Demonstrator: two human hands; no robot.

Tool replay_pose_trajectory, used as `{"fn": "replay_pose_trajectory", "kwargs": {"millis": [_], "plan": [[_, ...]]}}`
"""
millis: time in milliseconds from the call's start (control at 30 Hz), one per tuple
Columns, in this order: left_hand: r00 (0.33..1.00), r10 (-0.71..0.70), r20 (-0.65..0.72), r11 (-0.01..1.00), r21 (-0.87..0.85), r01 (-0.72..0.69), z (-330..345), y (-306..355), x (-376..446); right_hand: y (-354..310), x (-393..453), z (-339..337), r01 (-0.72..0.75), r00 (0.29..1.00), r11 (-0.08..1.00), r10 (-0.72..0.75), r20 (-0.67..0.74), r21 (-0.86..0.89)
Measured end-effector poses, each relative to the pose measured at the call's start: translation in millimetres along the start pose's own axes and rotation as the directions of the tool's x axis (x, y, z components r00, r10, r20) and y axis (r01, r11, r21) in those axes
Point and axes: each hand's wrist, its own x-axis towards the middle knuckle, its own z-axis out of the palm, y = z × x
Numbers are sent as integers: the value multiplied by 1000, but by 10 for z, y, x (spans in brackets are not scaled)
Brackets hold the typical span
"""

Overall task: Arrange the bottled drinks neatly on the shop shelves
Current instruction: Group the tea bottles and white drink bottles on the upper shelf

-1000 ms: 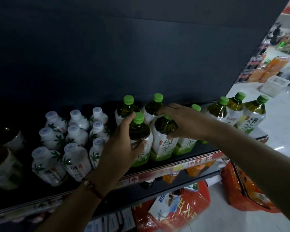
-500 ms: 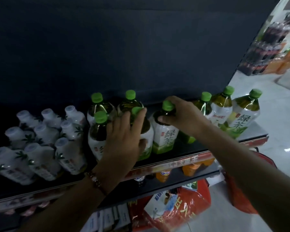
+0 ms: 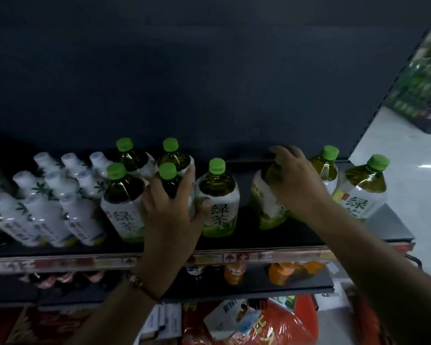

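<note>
- Head view: the left hand (image 3: 171, 217) wraps round a green tea bottle (image 3: 168, 179) in the front row, standing upright between two neighbours.
- The right hand (image 3: 296, 185) grips the shoulder and cap of a second tea bottle (image 3: 266, 205), which stands apart from the group. Its long axis is near vertical; the gap to close lies to its left, so I judge the right hand the nearer one for that move.
- The shelf (image 3: 259, 237) also holds white bottles (image 3: 47, 215) at left and two more tea bottles at right; orange drinks (image 3: 234, 271) sit on the shelf below.

Eight green-capped tea bottles (image 3: 218, 199), about nine white-capped bottles (image 3: 47, 215), three orange bottles (image 3: 234, 272), two hands (image 3: 169, 212).
</note>
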Motion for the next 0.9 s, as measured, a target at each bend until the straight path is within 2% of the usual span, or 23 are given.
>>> {"fn": "replay_pose_trajectory", "kwargs": {"millis": [167,267,400,667,900], "plan": [[998,-48,42,995,87,44,66,-1,-30,30,267,-179,30,998,1000,-29,48,-11],[999,-23,23,990,137,20,70,-50,-28,-68,444,-99,68,997,997,-66,43,-44],[999,-32,39,978,206,23,80,-65,-30,-269,649,63,105,993,995,-105,61,2],[998,-50,26,974,224,43,97,-47,3,-628,945,288,161,956,961,-209,208,224],[998,-48,38,985,165,41,72,-59,38,-645,887,381,195,946,943,-254,203,270]]}}
